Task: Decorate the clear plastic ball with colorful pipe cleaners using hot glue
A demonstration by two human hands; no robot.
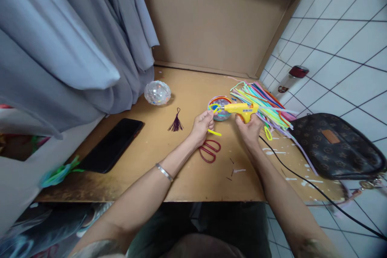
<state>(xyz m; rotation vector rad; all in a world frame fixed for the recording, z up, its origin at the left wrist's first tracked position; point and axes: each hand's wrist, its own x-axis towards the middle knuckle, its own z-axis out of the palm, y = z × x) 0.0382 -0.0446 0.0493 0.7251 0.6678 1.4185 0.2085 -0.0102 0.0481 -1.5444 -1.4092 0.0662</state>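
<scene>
My left hand [203, 129] pinches a bendy yellow strip [215, 133]; my right [249, 127] is closed round the glue gun [242, 108], best held by its grip. The decorated ball [220, 107], right of the tabletop's middle toward its back edge, looks light, perhaps brittle: cup its sides. Scissors [209, 151] lie nearer me; the cord [290, 169] could snag.

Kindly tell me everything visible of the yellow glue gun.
The glue gun is yellow, apparently plastic, with a narrow metallic-looking nozzle pointing left. The right hand holds its grip, keeping it roughly level. A pale stick juts from the rear; a black cord trails below. The tip is at the yellow strip in the left hand; whether they touch is unclear.
</scene>
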